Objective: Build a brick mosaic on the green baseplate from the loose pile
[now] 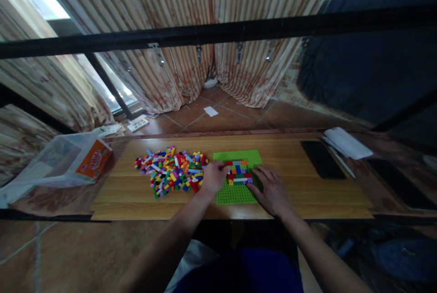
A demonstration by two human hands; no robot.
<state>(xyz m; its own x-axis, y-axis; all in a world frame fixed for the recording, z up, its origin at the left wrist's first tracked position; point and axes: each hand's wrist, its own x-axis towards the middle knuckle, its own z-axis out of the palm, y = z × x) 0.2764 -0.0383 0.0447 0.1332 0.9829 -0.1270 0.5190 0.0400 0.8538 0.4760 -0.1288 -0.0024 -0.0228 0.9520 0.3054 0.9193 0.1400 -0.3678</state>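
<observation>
Multicolored brick block point(239, 172) sits on the green baseplate point(235, 198), on our bench point(307, 202). Left hand point(214, 177): fingertips close together at its left edge, can't tell if pinching. Right hand point(272, 191): digits apart, right side. Likely two-handed adjusting; calls for steady bracing.

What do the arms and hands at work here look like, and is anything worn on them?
These are a person's. The left hand and right hand are ungloved, with no ring or watch that I can make out. The left forearm and right forearm are slender and bare, with no sleeve, cable or marking visible.
</observation>
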